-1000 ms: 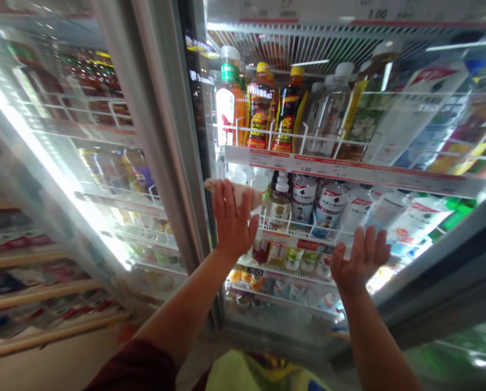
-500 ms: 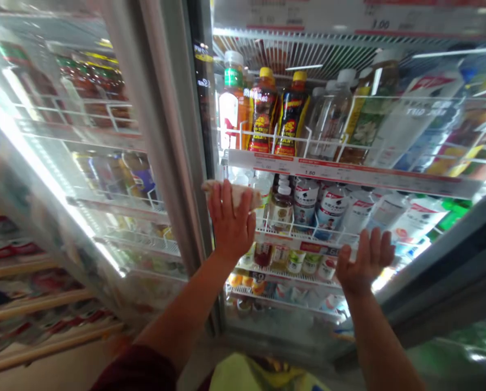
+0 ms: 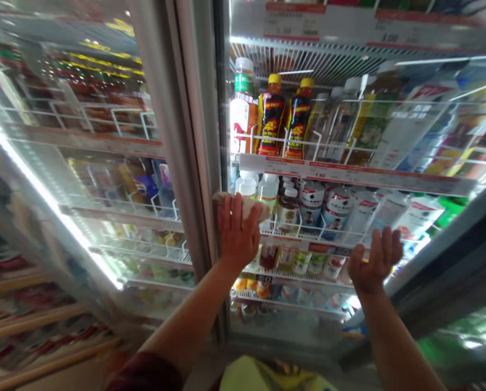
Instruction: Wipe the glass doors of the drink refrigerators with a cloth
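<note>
My left hand (image 3: 237, 234) presses a pale cloth (image 3: 250, 209) flat against the glass door (image 3: 275, 331) of a drinks fridge, close to the door's left frame. Its fingers lie over the cloth, which sticks out on both sides of them. Farther right, my right hand (image 3: 373, 264) is raised with its fingers apart and nothing in it, near the right side of the same door. Whether its palm touches the glass I cannot tell. Behind the glass are dark bottles with yellow caps (image 3: 271, 117) and several water bottles (image 3: 337, 209).
A metal door frame (image 3: 197, 136) runs down left of my left hand. Beyond it a second fridge section (image 3: 116, 141) holds more bottles. Wooden shelves (image 3: 35, 323) with packaged goods stand at the lower left. A dark frame (image 3: 442, 260) slants along the right.
My left hand and the cloth have slid slightly down the glass relative to the bottles behind it. The view has shifted a little. My right hand stays open near the right side.
</note>
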The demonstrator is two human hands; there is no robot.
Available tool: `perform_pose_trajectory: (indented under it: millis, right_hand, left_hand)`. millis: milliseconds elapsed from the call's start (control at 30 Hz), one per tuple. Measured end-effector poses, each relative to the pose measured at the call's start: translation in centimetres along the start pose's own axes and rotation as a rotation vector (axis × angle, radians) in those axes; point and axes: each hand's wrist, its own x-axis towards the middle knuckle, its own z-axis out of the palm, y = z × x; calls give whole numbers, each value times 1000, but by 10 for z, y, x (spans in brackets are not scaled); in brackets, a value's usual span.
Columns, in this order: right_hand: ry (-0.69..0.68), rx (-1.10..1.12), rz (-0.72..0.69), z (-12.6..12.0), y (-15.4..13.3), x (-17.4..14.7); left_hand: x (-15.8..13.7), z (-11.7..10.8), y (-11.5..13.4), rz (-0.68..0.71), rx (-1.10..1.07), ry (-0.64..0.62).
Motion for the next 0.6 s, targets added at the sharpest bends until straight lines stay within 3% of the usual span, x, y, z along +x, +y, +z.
perform_pose_trajectory:
  millis: [67, 133, 200, 267, 400, 467, 533, 600]
  right_hand:
    - [-13, -11, 14, 0, 1, -3]
    - [-18, -32, 11, 0, 2, -4]
    - [-17, -46, -12, 0, 1, -3]
    - [-6, -44, -35, 0, 0, 0]
    - [5, -42, -41, -1, -4, 6]
    - [4, -40, -32, 0, -5, 6]
    - [-6, -47, -9, 1, -6, 5]
    - [-24, -56, 24, 1, -5, 3]
  left_hand:
    - [-45, 2, 12, 107, -50, -52]
    - [-96, 4, 25, 266, -122, -185]
    - [-125, 4, 28, 360, -160, -271]
    - [-120, 3, 21, 345, -146, -262]
    - [-53, 1, -3, 104, -54, -98]
    - [-35, 2, -2, -4, -48, -50]
    - [-43, 5, 12, -33, -68, -48]
    - [-66, 8, 32, 54, -104, -107]
